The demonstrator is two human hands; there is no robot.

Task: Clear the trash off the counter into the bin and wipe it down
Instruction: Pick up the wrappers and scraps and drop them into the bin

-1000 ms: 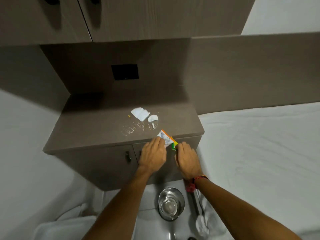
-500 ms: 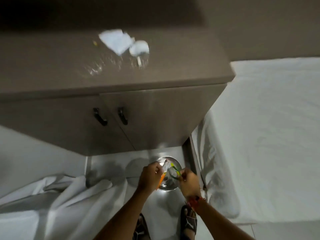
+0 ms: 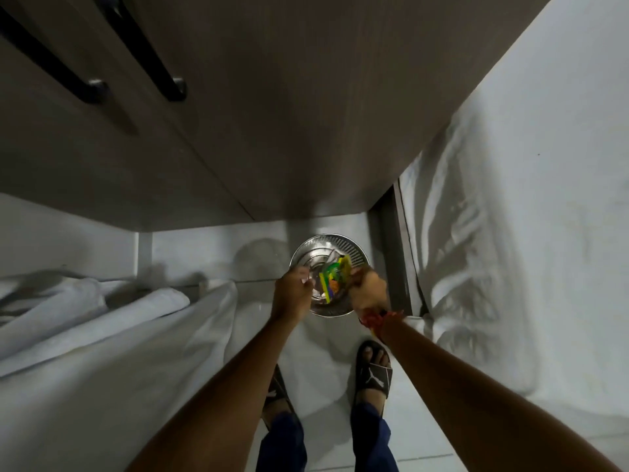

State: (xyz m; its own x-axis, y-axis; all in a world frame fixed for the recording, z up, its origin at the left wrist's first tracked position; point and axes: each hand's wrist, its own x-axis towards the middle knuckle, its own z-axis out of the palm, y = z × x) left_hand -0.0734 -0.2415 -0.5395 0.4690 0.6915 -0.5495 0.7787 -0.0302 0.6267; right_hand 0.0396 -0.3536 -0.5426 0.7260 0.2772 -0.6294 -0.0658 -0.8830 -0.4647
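Grip: right hand (image 3: 369, 289) pinches one edge of a yellow-green snack wrapper (image 3: 335, 275), fingers closed on it. Left hand (image 3: 293, 290) sits just across the wrapper w/ fingers curled; whether it touches the wrapper or holds anything cannot be told, as the fingertips blur into the foil.

Directly below the grip: a round steel bin (image 3: 329, 248), lid off or absent, mouth open. The wrapper hangs over the mouth, lower end already inside the rim. Bin interior is mostly hidden behind the wrapper and both hands, so contents are unclear.

Outward from the grip: cabinet (image 3: 238, 114) front rises above and beyond the bin, two dark door handles at upper left. White bedsheet (image 3: 510, 216) lies to the right of the grip, more white cloth to the left. Sandalled feet stand nearer the camera.

Task status (est.): first trash item is at the release stage, not yet dropped. Countertop is out of view, so remaining trash cannot be confirmed here. No wiping cloth in either hand; wipe-down appears not started.
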